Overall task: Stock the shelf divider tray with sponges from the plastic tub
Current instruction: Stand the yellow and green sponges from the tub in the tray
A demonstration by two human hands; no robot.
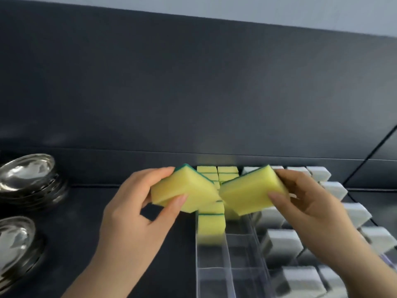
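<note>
Yellow sponges [184, 188] (green scouring backs), both tilted

Shop shelf [86, 201]: sponge rows [217, 171], stacked bowls [28, 175]

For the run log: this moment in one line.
left hand: grips left yellow sponge; right hand: grips right yellow sponge; both over clear divider tray; near compartments empty

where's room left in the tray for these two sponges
Free: the front compartments in the two left lanes of the divider tray, bordered by standing yellow sponges behind and white sponges to the right. Bare shelf lies between the steel bowls and the tray. Crowded: the lanes' back ends and the white-sponge lanes.
</note>
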